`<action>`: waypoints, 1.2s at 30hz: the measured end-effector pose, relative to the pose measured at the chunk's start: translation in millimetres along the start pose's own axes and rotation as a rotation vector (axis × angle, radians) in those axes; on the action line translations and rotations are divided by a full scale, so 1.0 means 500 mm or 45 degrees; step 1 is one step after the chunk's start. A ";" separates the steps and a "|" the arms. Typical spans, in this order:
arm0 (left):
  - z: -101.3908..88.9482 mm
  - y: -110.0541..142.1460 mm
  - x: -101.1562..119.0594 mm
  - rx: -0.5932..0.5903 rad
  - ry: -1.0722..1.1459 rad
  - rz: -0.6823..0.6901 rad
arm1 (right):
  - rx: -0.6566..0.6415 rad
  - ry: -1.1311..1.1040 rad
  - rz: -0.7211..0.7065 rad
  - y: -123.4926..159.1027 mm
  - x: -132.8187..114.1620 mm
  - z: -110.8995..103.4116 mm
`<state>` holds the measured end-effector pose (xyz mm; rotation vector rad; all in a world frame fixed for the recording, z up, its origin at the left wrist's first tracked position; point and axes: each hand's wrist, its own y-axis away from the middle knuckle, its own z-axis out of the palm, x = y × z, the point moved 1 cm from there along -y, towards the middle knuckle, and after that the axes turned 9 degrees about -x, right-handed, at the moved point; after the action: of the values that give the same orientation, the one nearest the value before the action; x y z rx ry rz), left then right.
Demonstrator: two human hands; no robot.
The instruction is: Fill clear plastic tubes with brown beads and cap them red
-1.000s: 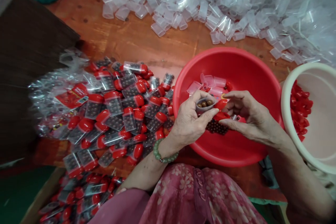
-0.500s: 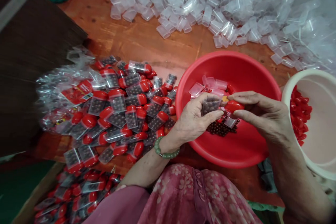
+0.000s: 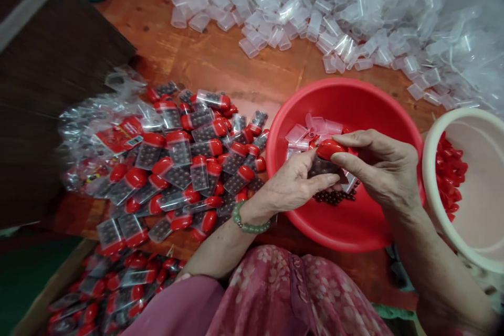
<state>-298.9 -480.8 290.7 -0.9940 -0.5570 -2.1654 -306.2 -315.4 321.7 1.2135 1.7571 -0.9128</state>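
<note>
Head view, left to right: left hand (image 3: 293, 184) curled narrow around a clear plastic tube (image 3: 323, 168) of brown beads, held between both hands over a red plastic basin (image 3: 342, 81); right hand (image 3: 378, 168) pinching a red cap (image 3: 332, 149) onto the tube's end; likely trouble: a crooked cap from uneven pressure, or a slip of the fingers, tipping beads down among the loose brown beads (image 3: 334, 197) (small and round, so quick to roll); beneath and around, an orange-brown wooden tabletop (image 3: 212, 68); a dark board (image 3: 51, 63) at far left; capped, filled tubes (image 3: 179, 147) in a spread pile; empty clear tubes (image 3: 315, 26) heaped beyond; a cream basin (image 3: 429, 178) of red caps (image 3: 449, 168) at far right.
</note>
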 end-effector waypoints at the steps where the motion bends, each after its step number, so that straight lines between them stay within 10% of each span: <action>1: 0.000 0.000 0.000 -0.001 0.009 -0.009 | -0.009 0.006 -0.006 0.002 0.003 -0.002; 18: -0.013 -0.004 -0.001 -0.012 -0.038 -0.026 | -0.441 0.708 -0.400 0.017 0.003 -0.017; 36: -0.004 -0.002 -0.018 -0.078 0.292 -0.015 | -0.025 1.321 -0.957 0.014 0.021 0.015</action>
<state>-296.2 -477.9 282.6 -0.7609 -0.3904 -2.2802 -300.2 -316.1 308.0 1.0770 3.1783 -0.6573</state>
